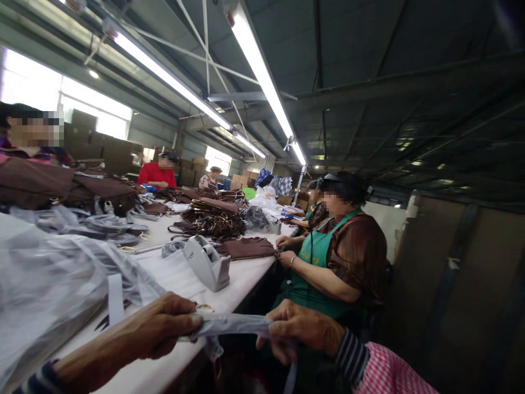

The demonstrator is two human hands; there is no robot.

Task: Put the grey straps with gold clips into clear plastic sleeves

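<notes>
A strap wrapped in pale, translucent plastic (233, 324) stretches between my two hands at the table's front edge. My left hand (170, 323) pinches its left end, beside a gold-coloured ring (205, 308). At the other end, my right hand (303, 328) is closed on the wrapped strap, with its thumb and forefinger pressed together. Below the hands hangs a loose piece of the wrapping, partly lost in the dark. A grey tape dispenser (207, 264) stands on the white table (158, 268) just beyond.
Clear plastic sheeting (53, 295) covers the table's left side. Behind it lie wrapped straps (98, 224) and brown bags (36, 180). Another pile of brown bags (213, 216) sits mid-table. A co-worker in a green apron (318, 257) sits close on the right; other people work further along.
</notes>
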